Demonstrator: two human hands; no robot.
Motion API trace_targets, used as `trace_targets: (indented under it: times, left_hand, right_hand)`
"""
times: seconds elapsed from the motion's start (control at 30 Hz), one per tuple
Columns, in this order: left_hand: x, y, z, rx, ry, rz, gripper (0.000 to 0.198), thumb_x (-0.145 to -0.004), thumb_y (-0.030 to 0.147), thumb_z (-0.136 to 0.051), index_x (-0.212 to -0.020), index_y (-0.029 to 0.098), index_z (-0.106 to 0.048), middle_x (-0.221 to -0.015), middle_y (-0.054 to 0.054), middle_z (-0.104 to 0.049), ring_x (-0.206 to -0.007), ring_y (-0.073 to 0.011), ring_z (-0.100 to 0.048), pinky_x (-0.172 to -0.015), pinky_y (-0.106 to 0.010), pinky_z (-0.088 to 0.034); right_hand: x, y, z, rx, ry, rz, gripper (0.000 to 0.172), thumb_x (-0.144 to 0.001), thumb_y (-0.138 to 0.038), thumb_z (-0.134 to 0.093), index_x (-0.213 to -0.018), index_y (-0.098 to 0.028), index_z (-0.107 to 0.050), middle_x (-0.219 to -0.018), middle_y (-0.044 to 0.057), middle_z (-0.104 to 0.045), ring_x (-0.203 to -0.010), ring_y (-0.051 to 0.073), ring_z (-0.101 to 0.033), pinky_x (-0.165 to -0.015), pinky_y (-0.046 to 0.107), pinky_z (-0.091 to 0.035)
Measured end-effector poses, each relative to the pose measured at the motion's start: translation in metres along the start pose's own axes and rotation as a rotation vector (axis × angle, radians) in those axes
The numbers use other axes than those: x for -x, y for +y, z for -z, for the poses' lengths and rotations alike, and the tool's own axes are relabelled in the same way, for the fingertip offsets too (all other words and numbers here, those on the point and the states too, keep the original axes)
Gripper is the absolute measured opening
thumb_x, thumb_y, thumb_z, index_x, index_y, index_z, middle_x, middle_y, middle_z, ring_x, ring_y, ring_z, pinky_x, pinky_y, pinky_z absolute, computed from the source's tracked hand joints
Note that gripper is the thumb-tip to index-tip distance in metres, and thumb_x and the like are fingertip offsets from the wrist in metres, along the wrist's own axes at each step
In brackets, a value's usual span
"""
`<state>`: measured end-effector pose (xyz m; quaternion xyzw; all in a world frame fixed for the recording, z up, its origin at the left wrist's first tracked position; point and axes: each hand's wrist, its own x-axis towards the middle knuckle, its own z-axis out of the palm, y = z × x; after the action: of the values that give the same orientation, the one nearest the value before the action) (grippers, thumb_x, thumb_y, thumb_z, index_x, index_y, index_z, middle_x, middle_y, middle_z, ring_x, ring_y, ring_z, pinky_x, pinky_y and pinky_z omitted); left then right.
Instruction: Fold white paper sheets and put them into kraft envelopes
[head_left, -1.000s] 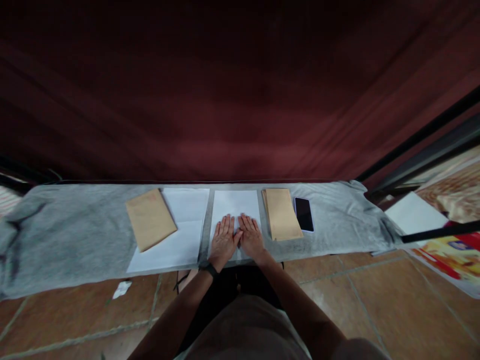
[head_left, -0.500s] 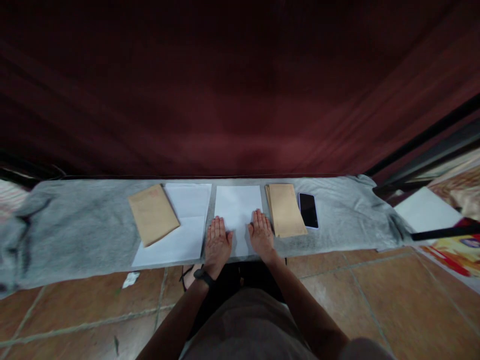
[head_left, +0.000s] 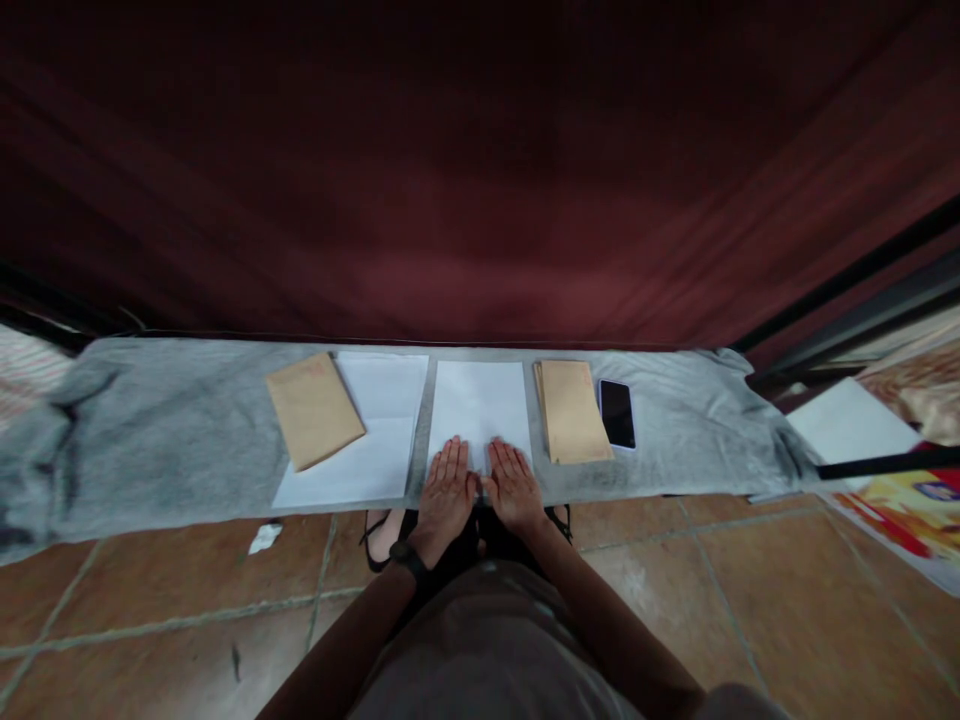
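A white sheet of paper (head_left: 481,400) lies on the grey cloth in front of me. My left hand (head_left: 448,492) rests flat on its near left part, fingers stretched forward. Flat on the near right part is my right hand (head_left: 514,490), its fingers also extended. The two thumbs come close to each other. To the left, a brown envelope (head_left: 316,412) lies slanted over a stack of white paper (head_left: 386,440). Right of the sheet are several brown envelopes (head_left: 576,412) in a small pile, with a phone (head_left: 617,414) beside them.
Grey cloth (head_left: 697,425) covers the long narrow surface. Behind it rises a dark red panel (head_left: 480,200). A white sheet (head_left: 855,430) and a colourful printed package (head_left: 915,505) are at the far right. On the tiled floor (head_left: 187,590) lies a crumpled white scrap (head_left: 265,537).
Both hands have slid back toward me along the sheet and moved closer together. The whole view has shifted slightly. The envelopes and phone stay in place on the cloth.
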<state>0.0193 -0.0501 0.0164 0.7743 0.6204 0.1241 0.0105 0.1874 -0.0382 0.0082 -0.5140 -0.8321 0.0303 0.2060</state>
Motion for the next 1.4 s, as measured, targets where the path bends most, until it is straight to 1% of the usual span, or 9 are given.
trace_targets:
  times: [0.2,0.43,0.5,0.6,0.77,0.87,1.03,1.13,1.4]
  left_hand:
    - [0.009,-0.008,0.007,0.017,0.038,0.09,0.06,-0.103,0.032,-0.033,-0.154,0.001,-0.036,-0.163,-0.022,-0.033,-0.154,-0.0304,-0.026,-0.123,-0.049,-0.031]
    - [0.012,-0.008,0.008,0.014,0.069,0.131,0.06,-0.103,0.032,-0.031,-0.152,-0.001,-0.037,-0.159,-0.025,-0.039,-0.152,-0.0331,-0.031,-0.121,-0.053,-0.033]
    - [-0.002,-0.007,0.011,0.027,0.084,0.107,0.059,-0.103,0.031,-0.03,-0.153,0.001,-0.036,-0.159,-0.024,-0.039,-0.152,-0.0316,-0.031,-0.123,-0.052,-0.032]
    - [-0.041,-0.006,0.013,0.065,0.087,0.042,0.058,-0.102,0.027,-0.03,-0.156,0.005,-0.033,-0.162,-0.019,-0.036,-0.154,-0.0274,-0.027,-0.124,-0.048,-0.03]
    - [-0.115,-0.012,0.003,0.067,-0.029,0.003,0.058,-0.099,0.019,-0.028,-0.154,0.001,-0.035,-0.163,-0.019,-0.035,-0.154,-0.0262,-0.027,-0.126,-0.045,-0.025]
    - [-0.14,-0.021,-0.008,0.056,-0.088,0.003,0.058,-0.098,0.019,-0.03,-0.153,0.002,-0.038,-0.163,-0.019,-0.035,-0.154,-0.0268,-0.028,-0.126,-0.045,-0.024]
    - [-0.154,-0.038,-0.021,0.047,-0.037,0.059,0.058,-0.1,0.025,-0.028,-0.154,0.003,-0.038,-0.162,-0.019,-0.036,-0.154,-0.0273,-0.027,-0.125,-0.047,-0.026]
    - [-0.158,-0.046,-0.024,0.038,0.007,0.118,0.061,-0.102,0.031,-0.028,-0.154,0.001,-0.037,-0.162,-0.02,-0.034,-0.154,-0.0281,-0.027,-0.126,-0.046,-0.024]
    - [-0.169,-0.049,-0.031,0.022,0.111,0.268,0.066,-0.102,0.038,-0.029,-0.154,-0.002,-0.033,-0.162,-0.025,-0.032,-0.153,-0.0313,-0.029,-0.125,-0.049,-0.024]
  right_hand:
    - [0.011,0.024,0.011,0.098,0.01,-0.056,0.061,-0.107,-0.037,-0.038,-0.16,-0.008,-0.028,-0.16,0.019,-0.038,-0.15,0.03,-0.036,-0.121,0.049,-0.035]
    - [0.02,0.025,0.019,0.072,0.003,-0.125,0.056,-0.108,-0.036,-0.034,-0.156,-0.006,-0.037,-0.159,0.019,-0.041,-0.149,0.03,-0.037,-0.12,0.05,-0.036]
    - [0.008,0.022,0.02,0.014,0.007,-0.135,0.056,-0.109,-0.036,-0.03,-0.157,-0.008,-0.036,-0.16,0.017,-0.04,-0.15,0.028,-0.036,-0.12,0.049,-0.036]
    - [-0.03,0.019,0.016,-0.105,0.001,-0.1,0.056,-0.109,-0.037,-0.023,-0.159,-0.013,-0.032,-0.162,0.012,-0.037,-0.152,0.023,-0.033,-0.122,0.046,-0.036]
    - [-0.109,0.022,-0.005,-0.154,-0.018,-0.125,0.057,-0.109,-0.033,-0.014,-0.154,-0.011,-0.043,-0.159,0.012,-0.044,-0.151,0.02,-0.033,-0.124,0.044,-0.031]
    - [-0.14,0.03,-0.018,-0.117,-0.059,-0.131,0.056,-0.11,-0.034,-0.016,-0.15,-0.013,-0.048,-0.157,0.012,-0.047,-0.15,0.02,-0.036,-0.124,0.043,-0.029]
    - [-0.158,0.047,-0.032,0.017,-0.105,-0.144,0.05,-0.109,-0.035,-0.028,-0.152,-0.018,-0.047,-0.161,0.01,-0.041,-0.15,0.023,-0.035,-0.124,0.046,-0.027]
    - [-0.162,0.059,-0.037,0.082,-0.086,-0.191,0.051,-0.108,-0.037,-0.033,-0.154,-0.016,-0.043,-0.162,0.013,-0.038,-0.15,0.025,-0.036,-0.124,0.047,-0.026]
    - [-0.163,0.078,-0.052,0.102,0.107,-0.273,0.06,-0.107,-0.04,-0.031,-0.153,-0.002,-0.041,-0.156,0.024,-0.042,-0.147,0.031,-0.041,-0.12,0.051,-0.03]
